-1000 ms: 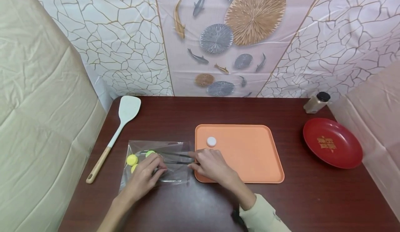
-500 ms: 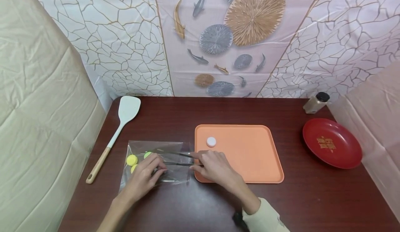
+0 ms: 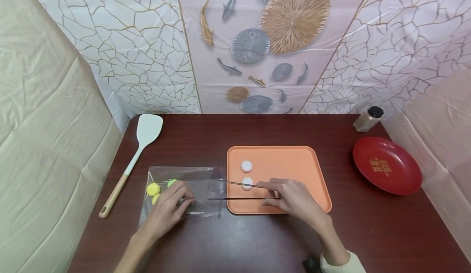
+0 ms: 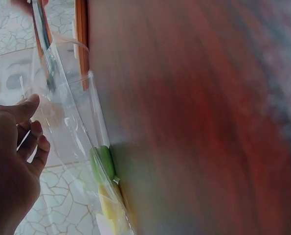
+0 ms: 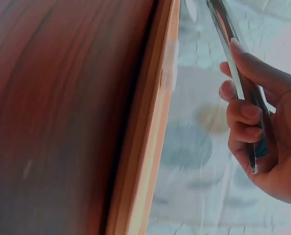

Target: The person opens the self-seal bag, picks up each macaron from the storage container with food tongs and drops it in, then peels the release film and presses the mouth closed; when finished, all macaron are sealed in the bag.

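Observation:
A clear plastic bag [image 3: 206,207] lies flat on the table with a yellow round piece [image 3: 153,189] and a green one [image 3: 171,182] inside, and a second yellow one partly covered. My left hand [image 3: 167,207] pinches the bag's upper film, lifting it slightly; its fingertips are partly hidden. My right hand [image 3: 294,197] holds metal tongs [image 3: 239,198] over the orange tray [image 3: 290,162]. The tongs' arms are spread, nothing shows between them, and their tips reach the bag's mouth. Two round white pieces [image 3: 246,166] sit at the tray's left.
A pale spatula [image 3: 149,130] with a wooden handle lies at the left. To the right are a red plate [image 3: 386,164] and a black-lidded jar [image 3: 368,119]. A patterned cloth hangs along the table's back edge.
My right hand has drawn the tongs rightward, mostly out of the bag and over the tray. A second white piece, where the hand was, now shows. The left hand stays at the bag.

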The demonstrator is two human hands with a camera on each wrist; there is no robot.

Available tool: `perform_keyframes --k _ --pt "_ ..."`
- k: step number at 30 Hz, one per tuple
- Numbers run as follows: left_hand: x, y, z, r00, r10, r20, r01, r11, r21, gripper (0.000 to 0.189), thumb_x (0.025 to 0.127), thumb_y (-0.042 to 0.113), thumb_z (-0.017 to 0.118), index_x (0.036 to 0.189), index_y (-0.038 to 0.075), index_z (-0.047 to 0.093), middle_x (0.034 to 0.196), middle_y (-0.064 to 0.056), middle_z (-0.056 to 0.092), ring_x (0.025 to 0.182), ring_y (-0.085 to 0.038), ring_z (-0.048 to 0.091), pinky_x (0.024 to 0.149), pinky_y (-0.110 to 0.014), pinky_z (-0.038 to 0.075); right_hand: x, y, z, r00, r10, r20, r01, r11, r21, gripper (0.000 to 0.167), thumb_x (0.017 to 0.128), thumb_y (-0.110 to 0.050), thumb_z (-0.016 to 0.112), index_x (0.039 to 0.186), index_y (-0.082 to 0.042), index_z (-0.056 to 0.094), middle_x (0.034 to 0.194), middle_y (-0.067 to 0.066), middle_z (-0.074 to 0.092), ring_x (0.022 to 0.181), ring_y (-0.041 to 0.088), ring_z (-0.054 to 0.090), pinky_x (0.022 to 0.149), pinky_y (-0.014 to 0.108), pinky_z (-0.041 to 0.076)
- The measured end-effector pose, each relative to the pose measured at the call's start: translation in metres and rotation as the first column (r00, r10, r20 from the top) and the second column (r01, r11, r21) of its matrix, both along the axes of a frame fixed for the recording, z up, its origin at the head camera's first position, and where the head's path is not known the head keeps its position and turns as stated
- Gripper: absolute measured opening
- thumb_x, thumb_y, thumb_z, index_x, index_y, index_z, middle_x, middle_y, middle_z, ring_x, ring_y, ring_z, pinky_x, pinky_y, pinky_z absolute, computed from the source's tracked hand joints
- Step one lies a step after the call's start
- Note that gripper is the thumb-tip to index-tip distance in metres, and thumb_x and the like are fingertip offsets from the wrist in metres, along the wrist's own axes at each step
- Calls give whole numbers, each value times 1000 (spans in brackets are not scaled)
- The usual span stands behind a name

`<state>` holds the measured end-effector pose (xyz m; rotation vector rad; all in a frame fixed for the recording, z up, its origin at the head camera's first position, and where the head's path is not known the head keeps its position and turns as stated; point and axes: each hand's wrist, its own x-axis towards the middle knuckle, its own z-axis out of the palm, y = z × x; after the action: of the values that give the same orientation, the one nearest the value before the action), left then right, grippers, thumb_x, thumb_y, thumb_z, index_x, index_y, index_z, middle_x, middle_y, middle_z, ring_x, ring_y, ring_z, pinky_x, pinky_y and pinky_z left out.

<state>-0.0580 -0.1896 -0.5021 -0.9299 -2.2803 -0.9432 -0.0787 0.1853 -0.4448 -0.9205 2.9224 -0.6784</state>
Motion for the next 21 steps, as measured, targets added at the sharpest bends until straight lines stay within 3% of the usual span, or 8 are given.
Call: perform_keyframes --k 8,21 --pt "1 1 0 1000 -6 0 6 1000 4 42 72 -17 91 92 12 68 96 3 65 87 -13 64 80 -21 54 3 43 -5 991 -110 69 112 993 -22 36 85 -17 95 118 -22 82 77 -22 51 66 -6 46 56 21 37" --pt "0 0 1 1000 -1 -6 1 1000 -9 42 72 -17 91 93 12 67 96 3 64 88 -14 64 81 -23 54 11 78 -16 964 -242 108 240 970 33 34 86 -26 95 117 -28 82 74 -21 49 66 -3 44 59 27 36"
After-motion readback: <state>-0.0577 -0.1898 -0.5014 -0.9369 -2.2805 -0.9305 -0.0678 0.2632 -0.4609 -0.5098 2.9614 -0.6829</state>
